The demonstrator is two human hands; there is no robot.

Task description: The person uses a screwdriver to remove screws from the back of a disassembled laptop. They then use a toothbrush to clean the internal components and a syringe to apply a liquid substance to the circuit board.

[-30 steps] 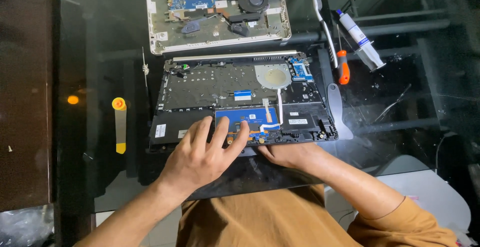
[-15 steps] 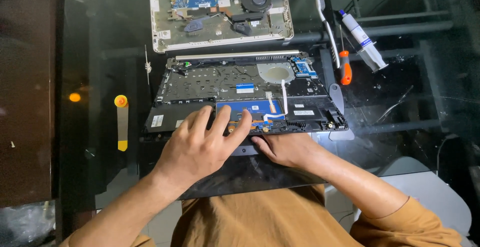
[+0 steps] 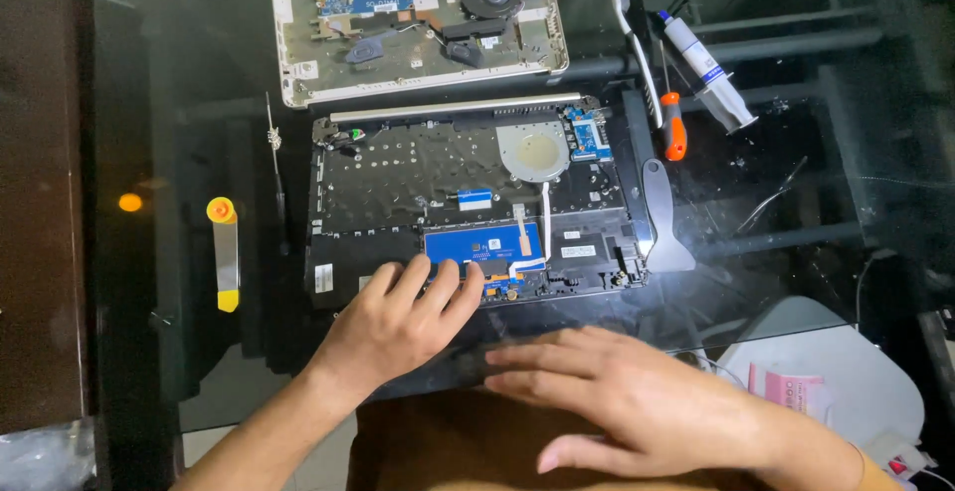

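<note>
While left hand (image 3: 393,324) lay open-fingered on fragile, rigid laptop base (image 3: 468,202) near edge, right hand (image 3: 637,401) hovered flat, empty; edges looked safest hold.

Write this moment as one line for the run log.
left hand: fingers on blue board in open laptop base | right hand: flat, empty, near front edge | screwdriver: untouched

dark glass table (image 3: 149,83) | dim room | glare spot at right
</note>
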